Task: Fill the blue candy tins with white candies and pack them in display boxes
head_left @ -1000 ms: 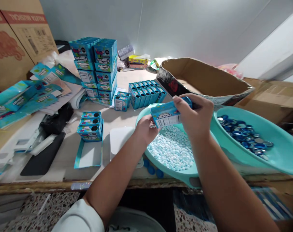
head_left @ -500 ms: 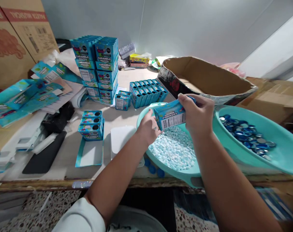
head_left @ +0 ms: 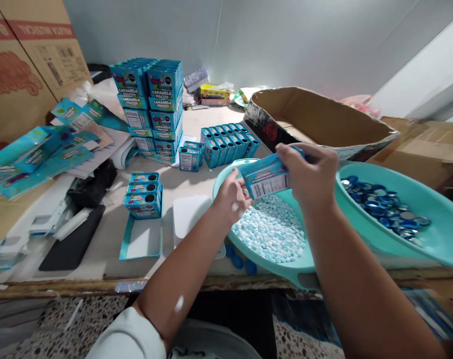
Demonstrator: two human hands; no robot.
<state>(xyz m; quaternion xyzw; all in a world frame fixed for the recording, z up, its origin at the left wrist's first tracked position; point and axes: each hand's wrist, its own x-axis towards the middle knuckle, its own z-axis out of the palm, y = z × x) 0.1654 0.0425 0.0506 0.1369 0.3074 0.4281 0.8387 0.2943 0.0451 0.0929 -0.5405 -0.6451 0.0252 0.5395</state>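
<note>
My right hand [head_left: 312, 172] grips a blue candy box [head_left: 266, 175] from above, tilted with its lower left end over the teal bowl [head_left: 292, 277]. My left hand [head_left: 232, 198] is curled at that end, thumb up; what its fingers hold, if anything, is hidden. Pale blue and white candies [head_left: 273, 232] fill the bowl below. One small white piece [head_left: 234, 206] shows blurred against my left hand, and another white blur [head_left: 179, 303] lies over my left forearm; I cannot tell whether they are airborne.
A second teal bowl [head_left: 439, 219] holds blue and silver round lids. Candy boxes are stacked [head_left: 164, 107] at the back left, and a row [head_left: 228, 144] stands mid-table. An open tray [head_left: 141, 243] holds 3 boxes beside a white scale [head_left: 187, 212]. A cut cardboard box [head_left: 324, 117] sits behind.
Two white specks have appeared, by my left hand and over my left forearm. The box is tipped slightly more. The whole view has shifted a little.
</note>
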